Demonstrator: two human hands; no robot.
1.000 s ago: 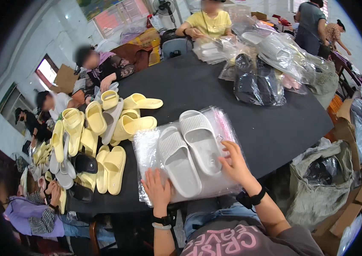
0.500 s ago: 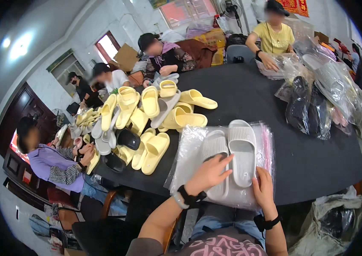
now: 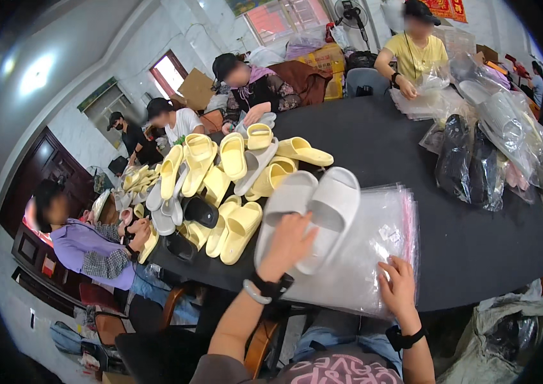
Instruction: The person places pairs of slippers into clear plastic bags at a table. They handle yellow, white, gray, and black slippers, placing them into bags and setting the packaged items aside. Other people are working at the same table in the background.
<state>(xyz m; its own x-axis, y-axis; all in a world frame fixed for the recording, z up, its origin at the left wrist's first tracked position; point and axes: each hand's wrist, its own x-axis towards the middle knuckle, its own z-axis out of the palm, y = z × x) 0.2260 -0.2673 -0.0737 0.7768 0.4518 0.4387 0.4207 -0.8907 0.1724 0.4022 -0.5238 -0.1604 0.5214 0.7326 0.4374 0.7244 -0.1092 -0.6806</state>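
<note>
A pair of light grey slide slippers is raised above the left part of a stack of clear plastic bags. My left hand grips the pair side by side near the inner edges, toes pointing away from me; part of its grip is hidden by the slippers. At the right side of the stack, my right hand has its fingers apart, fingertips resting on the top bag by its pink-edged strip.
A heap of yellow, grey and black slippers lies left of the bags on the black table. Bagged slippers pile up at the far right. Several people sit around the table; a sack stands at lower right.
The grey slippers came off the bag stack, lifted and shifted left in my left hand's grip. My right hand stays at the stack's right side, now resting on the bags.
</note>
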